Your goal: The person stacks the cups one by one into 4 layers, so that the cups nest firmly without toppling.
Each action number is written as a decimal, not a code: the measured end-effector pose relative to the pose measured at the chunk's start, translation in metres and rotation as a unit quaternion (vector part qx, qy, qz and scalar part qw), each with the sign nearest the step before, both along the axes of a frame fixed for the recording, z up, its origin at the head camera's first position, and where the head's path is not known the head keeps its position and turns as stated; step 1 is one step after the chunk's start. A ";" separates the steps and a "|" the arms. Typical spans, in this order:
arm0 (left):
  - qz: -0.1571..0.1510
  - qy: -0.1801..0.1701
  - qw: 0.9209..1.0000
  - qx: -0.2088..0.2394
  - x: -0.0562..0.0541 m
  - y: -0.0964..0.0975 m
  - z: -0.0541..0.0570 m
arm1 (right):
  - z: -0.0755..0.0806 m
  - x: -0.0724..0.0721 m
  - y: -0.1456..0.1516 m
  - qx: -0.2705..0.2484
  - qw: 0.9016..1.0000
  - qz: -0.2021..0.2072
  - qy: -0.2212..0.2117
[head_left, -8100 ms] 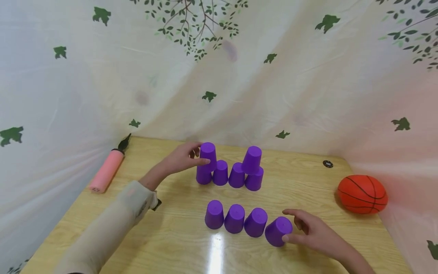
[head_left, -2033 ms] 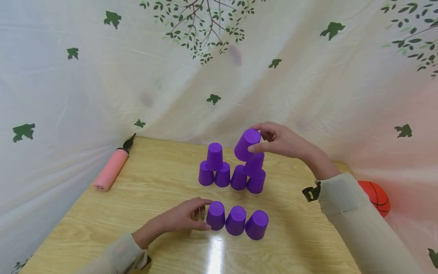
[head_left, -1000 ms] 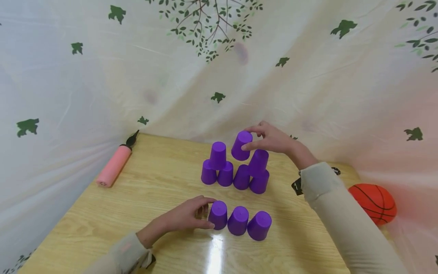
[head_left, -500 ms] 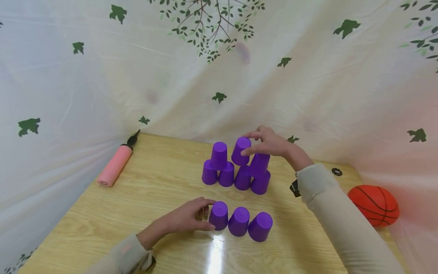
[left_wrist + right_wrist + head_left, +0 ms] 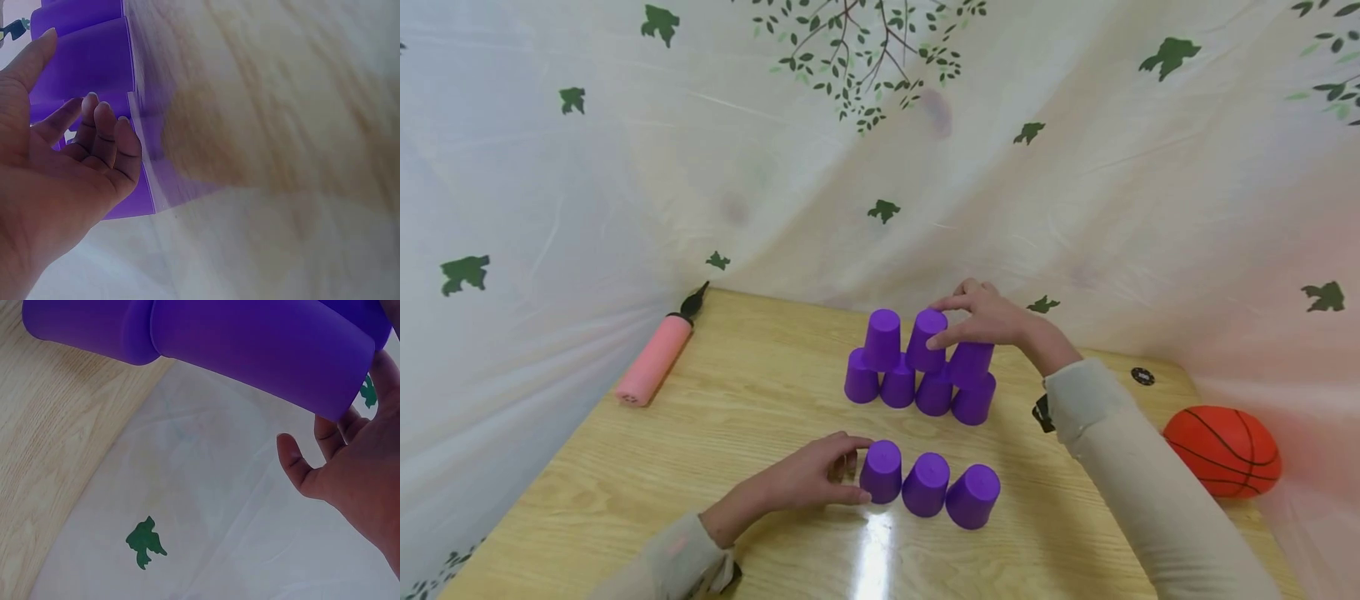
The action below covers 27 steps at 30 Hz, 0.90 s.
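Purple plastic cups stand upside down on the wooden table (image 5: 775,367). With thumb and fingers my right hand (image 5: 992,321) holds a cup (image 5: 919,352) in the upper row, over the two middle cups of the back base row (image 5: 861,379). Either side of it sit an upper left cup (image 5: 882,340) and an upper right cup (image 5: 968,368), partly behind the hand. My left hand (image 5: 808,475) pinches the leftmost front cup (image 5: 882,475) between thumb and index finger; its other fingers curl loosely in the left wrist view. Beside that are a middle cup (image 5: 927,487) and a right cup (image 5: 973,498).
A pink hand pump (image 5: 655,362) lies at the table's left edge. At the right are a red basketball-patterned ball (image 5: 1225,454) and a black round chip (image 5: 1142,377). A pale curtain (image 5: 790,225) with green leaf prints hangs right behind the cups.
My right hand took the fourth front cup, carried it to the back and lowered it between the two upper cups. My left hand left the back stack for the leftmost front cup.
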<state>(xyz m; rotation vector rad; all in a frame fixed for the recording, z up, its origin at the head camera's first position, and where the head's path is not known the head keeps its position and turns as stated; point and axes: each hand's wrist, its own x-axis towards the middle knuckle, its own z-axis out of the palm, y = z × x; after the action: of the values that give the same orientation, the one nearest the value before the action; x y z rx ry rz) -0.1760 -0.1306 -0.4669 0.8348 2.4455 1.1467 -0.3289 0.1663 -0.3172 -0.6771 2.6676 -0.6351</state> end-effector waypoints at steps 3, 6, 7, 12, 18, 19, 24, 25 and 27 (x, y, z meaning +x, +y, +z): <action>-0.001 0.001 1.000 0.002 0.000 0.000 -0.001 | -0.002 0.000 0.000 0.006 1.000 0.000 0.000; -0.002 0.000 1.000 0.003 0.000 -0.001 -0.002 | -0.003 -0.001 0.000 0.005 1.000 0.001 -0.003; -0.003 -0.001 1.000 0.004 0.000 -0.001 -0.002 | -0.004 -0.001 0.000 0.004 1.000 0.000 -0.004; -0.002 -0.004 1.000 0.004 0.000 -0.002 -0.002 | -0.006 -0.002 0.001 0.002 1.000 0.001 -0.006; -0.003 -0.004 1.000 0.004 0.000 -0.002 -0.002 | -0.008 -0.003 0.001 0.002 1.000 0.002 -0.007; -0.003 -0.004 1.000 0.004 0.000 -0.002 -0.002 | -0.009 -0.003 0.001 0.002 1.000 0.002 -0.007; -0.003 -0.004 1.000 0.007 0.001 -0.002 -0.002 | -0.010 -0.004 0.001 -0.003 1.000 0.001 -0.014; -0.003 -0.005 1.000 0.007 0.001 -0.002 -0.002 | -0.010 -0.004 0.001 -0.005 1.000 0.001 -0.015; -0.003 -0.007 1.000 0.008 0.001 -0.003 -0.002 | -0.010 -0.005 0.000 -0.007 1.000 0.000 -0.018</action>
<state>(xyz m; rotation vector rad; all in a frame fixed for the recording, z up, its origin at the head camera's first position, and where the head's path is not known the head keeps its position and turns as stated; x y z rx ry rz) -0.1753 -0.1332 -0.4686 0.8353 2.4229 1.1671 -0.3335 0.1666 -0.3276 -0.6626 2.6322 -0.6605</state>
